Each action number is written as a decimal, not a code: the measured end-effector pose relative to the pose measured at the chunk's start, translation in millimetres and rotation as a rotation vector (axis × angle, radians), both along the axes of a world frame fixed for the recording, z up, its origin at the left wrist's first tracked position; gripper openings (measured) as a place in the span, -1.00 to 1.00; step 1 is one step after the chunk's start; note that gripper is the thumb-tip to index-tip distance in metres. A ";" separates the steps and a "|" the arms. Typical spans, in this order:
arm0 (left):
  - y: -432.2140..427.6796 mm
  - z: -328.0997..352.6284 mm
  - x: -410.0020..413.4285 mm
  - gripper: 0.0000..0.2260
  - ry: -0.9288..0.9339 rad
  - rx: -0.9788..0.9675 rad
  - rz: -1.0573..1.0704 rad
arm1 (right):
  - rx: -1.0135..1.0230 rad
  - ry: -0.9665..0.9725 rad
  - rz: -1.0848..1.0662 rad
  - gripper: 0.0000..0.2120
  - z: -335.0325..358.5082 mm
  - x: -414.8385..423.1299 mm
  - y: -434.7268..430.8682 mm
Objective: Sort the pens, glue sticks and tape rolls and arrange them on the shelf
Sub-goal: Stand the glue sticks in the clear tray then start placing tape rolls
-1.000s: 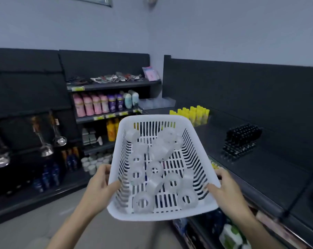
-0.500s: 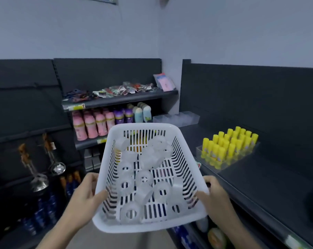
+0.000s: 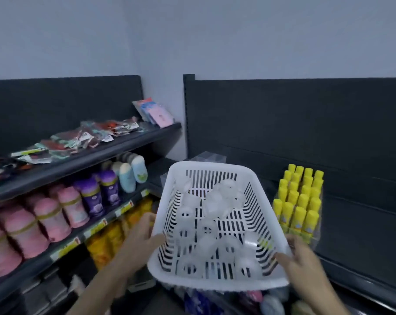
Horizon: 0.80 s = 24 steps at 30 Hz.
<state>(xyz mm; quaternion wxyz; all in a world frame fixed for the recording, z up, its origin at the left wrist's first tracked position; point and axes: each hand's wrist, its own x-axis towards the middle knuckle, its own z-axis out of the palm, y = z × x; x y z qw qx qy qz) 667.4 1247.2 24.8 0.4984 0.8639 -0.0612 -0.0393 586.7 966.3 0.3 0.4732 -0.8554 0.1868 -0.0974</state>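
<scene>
Tape rolls (image 3: 215,202), pale and see-through, lie loose in a heap inside a white slotted basket (image 3: 215,283), seen from the head camera. Left hand (image 3: 139,238) clamps the basket's left rim, thumb hooked over it; right hand (image 3: 303,262) grips the right rim. The basket is held in the air before a dark shelf (image 3: 362,235). The rolls look light, stiff and smooth, likely to slide; each is best pinched through its hole. Yellow glue sticks (image 3: 299,201) stand upright just beside the basket's right side. Bare shelf lies right of them; its front edge runs close by the right hand.
</scene>
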 end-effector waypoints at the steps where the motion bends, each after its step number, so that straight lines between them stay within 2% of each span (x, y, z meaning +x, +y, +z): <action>1: 0.4 -1.1 20.9 -0.84 -0.007 0.009 -0.043 | -0.006 -0.002 -0.032 -0.76 1.4 8.6 2.8; 7: -21.8 -10.9 147.8 -0.86 -0.018 0.048 -0.264 | -0.085 -0.003 -0.222 -0.78 4.1 75.5 6.5; 12: -57.7 -25.8 231.1 -0.86 0.064 0.045 -0.372 | -0.180 0.047 -0.322 -0.76 -0.1 130.3 -6.0; 20: -93.8 -39.9 323.0 -0.86 0.098 0.163 -0.500 | -0.188 0.228 -0.410 -0.76 -7.8 195.6 -18.4; 24: -103.7 -47.9 351.3 -0.79 0.037 0.265 -0.569 | -0.215 0.315 -0.463 -0.77 -12.1 212.6 -19.8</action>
